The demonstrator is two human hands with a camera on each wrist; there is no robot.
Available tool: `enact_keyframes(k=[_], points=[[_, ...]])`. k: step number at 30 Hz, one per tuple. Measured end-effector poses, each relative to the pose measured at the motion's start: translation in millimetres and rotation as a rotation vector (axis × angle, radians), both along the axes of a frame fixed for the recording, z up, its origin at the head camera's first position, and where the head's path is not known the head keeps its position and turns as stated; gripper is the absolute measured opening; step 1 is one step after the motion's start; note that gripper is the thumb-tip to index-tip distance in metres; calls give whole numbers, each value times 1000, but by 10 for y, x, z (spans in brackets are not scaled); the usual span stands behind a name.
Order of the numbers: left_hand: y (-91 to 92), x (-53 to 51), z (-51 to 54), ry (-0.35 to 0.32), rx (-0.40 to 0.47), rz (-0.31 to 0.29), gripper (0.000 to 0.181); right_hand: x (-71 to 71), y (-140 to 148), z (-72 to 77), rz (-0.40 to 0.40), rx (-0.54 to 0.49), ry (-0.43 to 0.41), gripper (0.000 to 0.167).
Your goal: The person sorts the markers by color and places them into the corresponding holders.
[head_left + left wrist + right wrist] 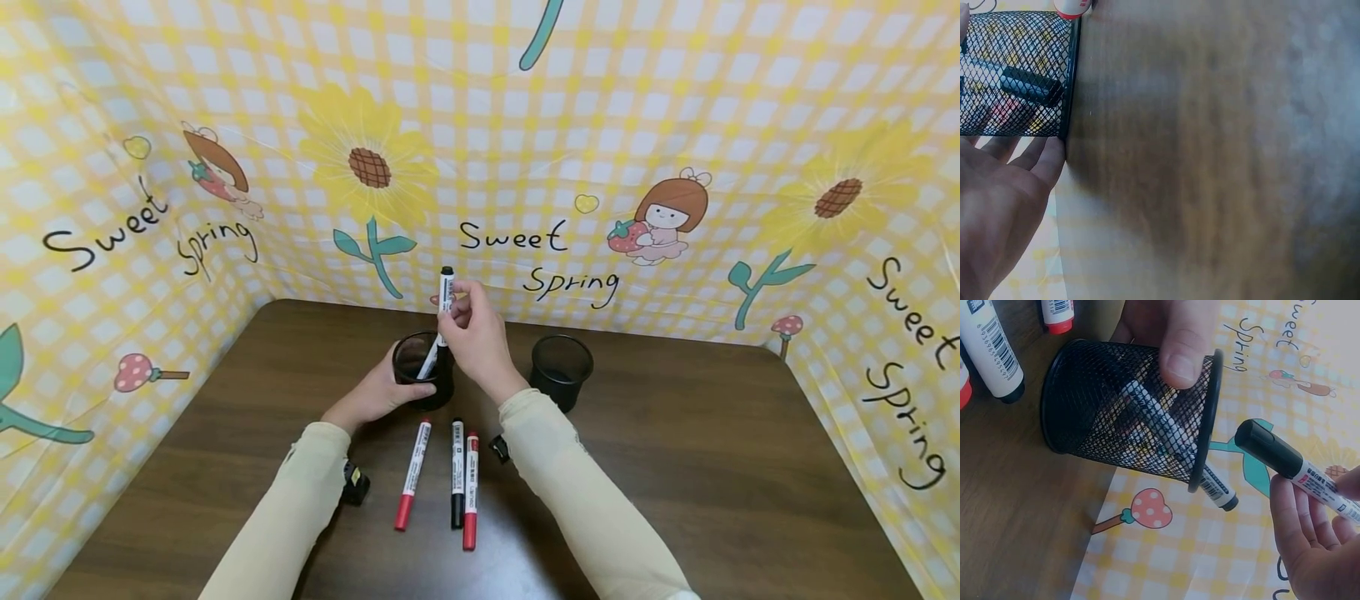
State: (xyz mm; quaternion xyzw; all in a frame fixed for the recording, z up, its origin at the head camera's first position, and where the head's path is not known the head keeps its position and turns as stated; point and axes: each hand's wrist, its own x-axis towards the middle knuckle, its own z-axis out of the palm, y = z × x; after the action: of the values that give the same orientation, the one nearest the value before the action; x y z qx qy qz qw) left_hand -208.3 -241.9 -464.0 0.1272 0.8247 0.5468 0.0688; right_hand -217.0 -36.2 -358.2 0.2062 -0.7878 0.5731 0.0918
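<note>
Two-handed at the tabletop (690, 450), grips a black mesh cup (1104, 411) in the curled fingers of the left hand (377, 392) and pinches a black-capped white marker (447, 292) just above its rim with the right hand (477, 335). Has a second marker (429, 360) leaning inside that cup, three more markers (457, 473) lying nearer, and another mesh cup (561, 379) standing to the right.

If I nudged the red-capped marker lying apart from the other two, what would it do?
The red-capped marker would probably roll sideways, since its barrel looks round. It should stay stiff, judging by its straight body. Its slim shape suggests it's light.
</note>
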Motion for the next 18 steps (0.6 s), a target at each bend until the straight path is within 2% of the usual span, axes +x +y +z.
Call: enact_keyframes(k=[9,18], points=[[8,-2,0,0,-12,18,89,-39,-26,-85,-24,-13,22,31],[1,-18,-32,32,21,-4,84,-66,-76,-202,-17,-25,31,27]])
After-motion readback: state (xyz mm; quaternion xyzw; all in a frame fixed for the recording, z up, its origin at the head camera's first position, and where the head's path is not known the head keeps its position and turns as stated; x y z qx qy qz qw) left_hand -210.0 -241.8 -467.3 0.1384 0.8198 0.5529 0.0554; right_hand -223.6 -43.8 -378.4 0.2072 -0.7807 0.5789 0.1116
